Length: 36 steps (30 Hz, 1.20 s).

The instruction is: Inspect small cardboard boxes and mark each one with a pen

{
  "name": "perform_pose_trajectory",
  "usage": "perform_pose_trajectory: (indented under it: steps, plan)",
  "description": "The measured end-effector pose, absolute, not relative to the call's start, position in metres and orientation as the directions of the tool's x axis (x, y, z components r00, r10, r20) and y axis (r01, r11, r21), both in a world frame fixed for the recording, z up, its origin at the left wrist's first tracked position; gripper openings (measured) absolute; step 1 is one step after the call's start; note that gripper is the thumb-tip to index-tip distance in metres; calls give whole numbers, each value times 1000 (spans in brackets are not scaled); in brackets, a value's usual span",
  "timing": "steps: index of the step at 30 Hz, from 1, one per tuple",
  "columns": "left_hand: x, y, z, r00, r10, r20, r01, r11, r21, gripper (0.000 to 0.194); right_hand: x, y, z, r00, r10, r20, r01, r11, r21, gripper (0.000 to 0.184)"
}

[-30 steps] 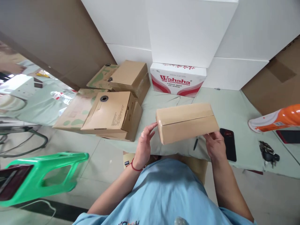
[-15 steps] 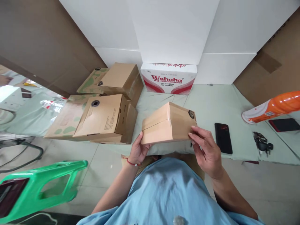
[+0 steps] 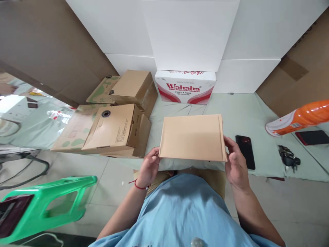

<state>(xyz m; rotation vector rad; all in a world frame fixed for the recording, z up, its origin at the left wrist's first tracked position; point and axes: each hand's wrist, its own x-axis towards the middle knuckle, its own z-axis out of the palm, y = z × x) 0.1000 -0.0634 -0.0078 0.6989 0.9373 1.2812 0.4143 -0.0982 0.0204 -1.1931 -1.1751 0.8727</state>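
Note:
I hold a plain brown cardboard box point(image 3: 192, 137) just above the near edge of the pale green cloth-covered table point(image 3: 231, 109), one broad blank face turned up toward me. My left hand point(image 3: 149, 168) grips its lower left corner, fingers curled under the box. My right hand point(image 3: 235, 164) clasps the right edge, thumb on top. A red string is tied round my left wrist.
Several brown cartons point(image 3: 115, 127) are stacked at the table's left. A red-and-white Wahaha box point(image 3: 185, 87) stands at the back under white blocks. A black phone point(image 3: 245, 151), keys point(image 3: 288, 157) and an orange bottle point(image 3: 300, 118) lie to the right. A green stool point(image 3: 48, 202) stands on the floor, left.
I have turned the box in my hands: first its long taped side faced me, then an end, now a broad flat face points up. Both hands shifted their grip along its edges.

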Motion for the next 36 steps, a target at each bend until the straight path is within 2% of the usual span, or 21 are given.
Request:
perform_pose_trajectory:
  steps: [3, 8, 10, 12, 15, 19, 21, 24, 27, 31, 33, 36]
  plan:
    - [104, -63, -3, 68, 976, -208, -486, 215, 847, 57, 417, -101, 27, 168, 956, 241, 169, 213, -962, 50]
    - [108, -64, -12, 79, 944, -321, -457, 320, 830, 46, 408, -111, 44, -58, 926, 372, 243, 374, -895, 42]
    - [108, -64, -17, 77, 941, -329, -478, 325, 816, 53, 402, -113, 44, -45, 919, 392, 228, 392, -891, 42]
    - [107, -63, -20, 40, 956, -292, -508, 271, 818, 57, 397, -111, 38, 49, 922, 385, 173, 372, -912, 48]
    - [107, -62, -20, -72, 975, -211, -509, 146, 848, 62, 396, -104, 25, 178, 941, 288, 69, 280, -957, 60]
    - [108, -64, -17, -181, 968, -175, -443, 79, 893, 57, 402, -96, 6, 146, 987, 67, -52, 75, -996, 54]
    - [108, -66, -14, -209, 967, -147, -399, 53, 915, 49, 403, -95, 0, 128, 991, -45, -141, -27, -990, 60]
    - [106, -70, -6, -226, 968, -110, -350, 25, 936, 41, 407, -97, -2, 166, 968, -189, -216, -151, -965, 68]
    - [102, -70, 5, -155, 981, -119, -375, 53, 926, 38, 415, -99, 0, 258, 934, -246, -217, -192, -957, 63]
    - [94, -72, 4, 58, 973, -224, -480, 224, 848, 53, 425, -97, 1, 345, 931, -117, -158, -65, -985, 61]
    - [90, -75, -7, 79, 956, -284, -484, 286, 827, 58, 427, -96, 1, 341, 940, -17, -122, 27, -992, 61]
    - [85, -80, -28, 93, 929, -358, -489, 356, 796, 53, 424, -97, 7, 326, 939, 107, -75, 138, -988, 51]
